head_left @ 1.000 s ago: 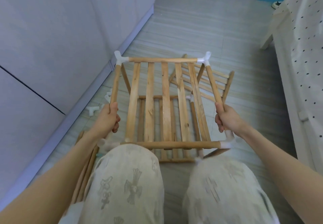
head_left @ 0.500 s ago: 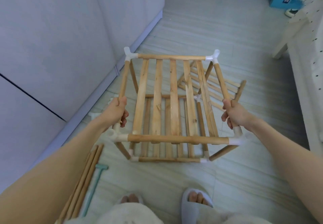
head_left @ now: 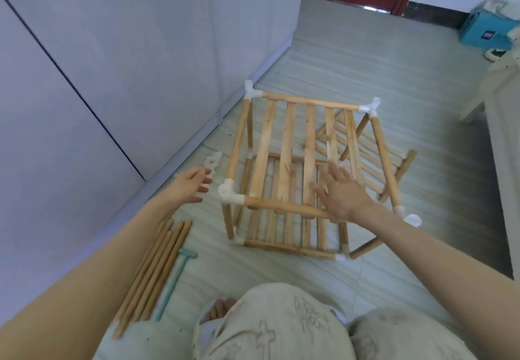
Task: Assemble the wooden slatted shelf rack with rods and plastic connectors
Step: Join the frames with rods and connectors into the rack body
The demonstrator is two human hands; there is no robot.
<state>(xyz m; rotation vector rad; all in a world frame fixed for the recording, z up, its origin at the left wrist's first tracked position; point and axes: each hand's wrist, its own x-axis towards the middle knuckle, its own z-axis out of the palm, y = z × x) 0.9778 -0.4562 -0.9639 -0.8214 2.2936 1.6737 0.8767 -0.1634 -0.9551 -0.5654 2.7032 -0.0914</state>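
Wooden rack (head_left: 295, 162) stands on the floor; both hands, left (head_left: 189, 188) and right (head_left: 342, 195), spread, holding nothing.

Rack (head_left: 284, 146) bare matt wood; connectors (head_left: 229, 193) white glossy plastic.

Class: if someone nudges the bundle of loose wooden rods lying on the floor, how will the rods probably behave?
The loose rods look round and smooth, so they would probably roll apart on the floor. They look thin and bare, so each is probably light and stiff.
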